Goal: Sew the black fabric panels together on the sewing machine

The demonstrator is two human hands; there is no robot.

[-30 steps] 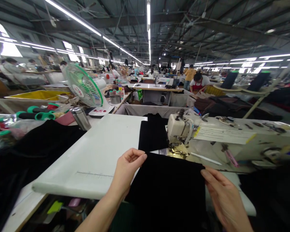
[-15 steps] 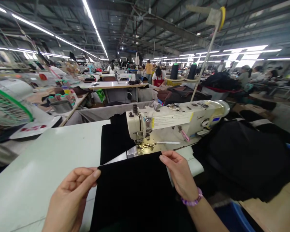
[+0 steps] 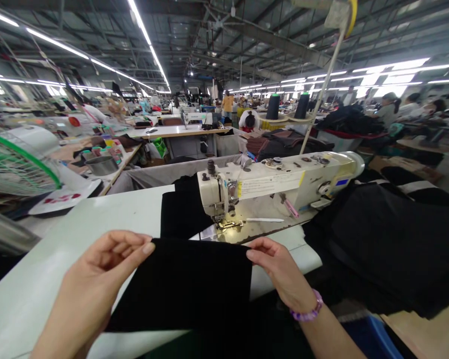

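Note:
A black fabric piece (image 3: pixel 194 284) is stretched between my two hands, its upper edge held just in front of a sewing machine (image 3: pixel 262 184). My left hand (image 3: pixel 112 264) pinches the upper left corner between thumb and fingers. At the upper right corner, my right hand (image 3: pixel 277 262), with a purple beaded bracelet (image 3: pixel 307 308) on the wrist, pinches the cloth too. The presser foot area (image 3: pixel 230 224) lies just beyond the fabric, apart from it. Another black fabric piece (image 3: pixel 181 209) rests on the table left of the machine head.
A big pile of black fabric (image 3: pixel 389 239) sits at the right. White tweezers-like tool (image 3: pixel 265 220) lies on the machine bed. At the left stands a green-rimmed fan (image 3: pixel 22 159). Black thread cones (image 3: pixel 273 107) and a thread stand pole (image 3: pixel 324 89) rise behind the machine. Several people work farther back.
My left hand has raised its corner, so the fabric's upper edge is now nearly level. The fabric's lower left part has swung out to the left. The view has shifted slightly.

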